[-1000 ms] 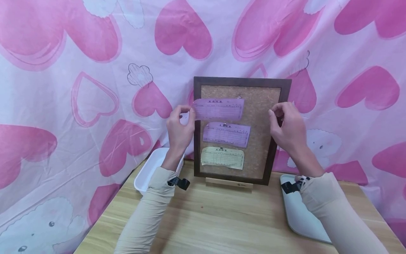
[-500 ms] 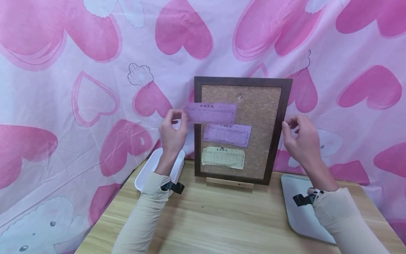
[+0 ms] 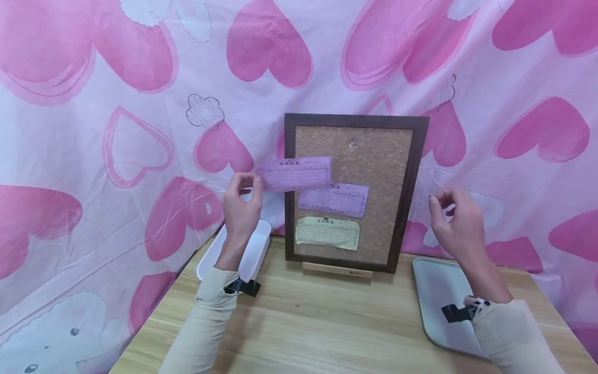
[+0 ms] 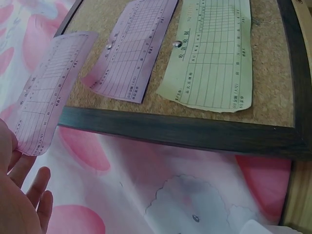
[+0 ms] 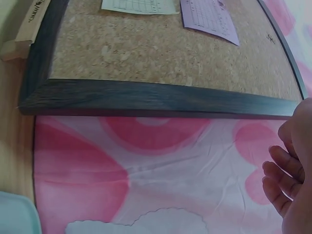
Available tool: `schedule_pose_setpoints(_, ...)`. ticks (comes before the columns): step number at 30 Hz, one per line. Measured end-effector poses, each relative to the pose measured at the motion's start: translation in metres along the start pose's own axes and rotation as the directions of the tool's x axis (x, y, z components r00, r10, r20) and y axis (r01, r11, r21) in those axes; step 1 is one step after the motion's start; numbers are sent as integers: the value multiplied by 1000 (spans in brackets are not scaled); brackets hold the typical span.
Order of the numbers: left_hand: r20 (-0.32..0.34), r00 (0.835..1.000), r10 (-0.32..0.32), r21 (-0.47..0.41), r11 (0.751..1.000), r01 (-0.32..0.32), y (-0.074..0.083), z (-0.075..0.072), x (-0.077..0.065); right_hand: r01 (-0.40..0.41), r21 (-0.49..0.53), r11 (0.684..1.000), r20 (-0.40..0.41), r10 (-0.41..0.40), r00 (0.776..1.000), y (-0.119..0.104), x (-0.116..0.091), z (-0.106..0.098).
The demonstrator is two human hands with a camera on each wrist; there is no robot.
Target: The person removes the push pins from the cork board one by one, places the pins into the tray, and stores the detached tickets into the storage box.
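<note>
In the head view, a purple receipt slip (image 3: pixel 295 174) is pinched at its left end by my left hand (image 3: pixel 242 200). It stands in front of the upper left of a framed cork board (image 3: pixel 383 182), apart from it. Below it a second purple slip (image 3: pixel 334 200) and a yellow-green slip (image 3: pixel 327 232) are fixed to the cork. The left wrist view shows a silver thumbtack (image 4: pixel 177 44) through the yellow-green one. Right of the frame, my right hand (image 3: pixel 460 223) pinches something tiny and dark at thumb and forefinger, seemingly a thumbtack (image 3: pixel 430 196).
A small whitish, dark-flecked mark (image 3: pixel 352 143) shows on the upper cork. The board leans upright on a wooden stand (image 3: pixel 337 270). A white tray (image 3: pixel 261 244) lies behind the left forearm, a pale grey-green tray (image 3: pixel 436 291) under the right. A heart-patterned cloth hangs behind.
The purple slip has come off the top of the board and moved left and down with my left hand. My right hand has drawn away to the right and down.
</note>
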State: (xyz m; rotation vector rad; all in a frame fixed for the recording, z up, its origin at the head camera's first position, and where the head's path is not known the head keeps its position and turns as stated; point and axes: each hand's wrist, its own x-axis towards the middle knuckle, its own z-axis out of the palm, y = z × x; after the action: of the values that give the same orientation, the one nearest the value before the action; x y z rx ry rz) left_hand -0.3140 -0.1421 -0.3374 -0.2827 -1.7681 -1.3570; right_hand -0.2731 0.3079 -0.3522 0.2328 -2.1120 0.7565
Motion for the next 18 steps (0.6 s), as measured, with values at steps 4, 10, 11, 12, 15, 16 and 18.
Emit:
schedule_pose_setpoints(4, -18, 999, -30, -20, 999, 30, -5, -6, -6, -45, -4, 999, 11, 45, 999, 5, -11, -3)
schedule_pose_setpoints(10, -64, 994, -87, -19, 996, 86, -8, -12, -16, -106, 2, 994, 23, 106, 994, 13, -27, -5)
schedule_pose_setpoints(11, -72, 992, -99, -21, 995, 98, -8, -14, -17, -114, 5, 994, 22, 114, 993, 15, -29, -6)
schedule_pose_setpoints(12, -81, 990, -112, -25, 994, 111, -9, -15, -18, -119, 10, 993, 18, 119, 993, 17, -32, -6)
schedule_pose_setpoints(15, -106, 985, -139, -41, 990, 136, -15, -20, -23, -125, 34, 992, -2, 125, 992, 22, -39, -7)
schedule_pose_setpoints(16, -113, 983, -145, -47, 989, 140, -19, -22, -24, -128, 42, 991, -8, 128, 992, 24, -41, -8)
schedule_pose_setpoints(18, -129, 980, -150, -48, 988, 145, -27, -25, -27, -145, 46, 988, -15, 146, 989, 27, -46, -9)
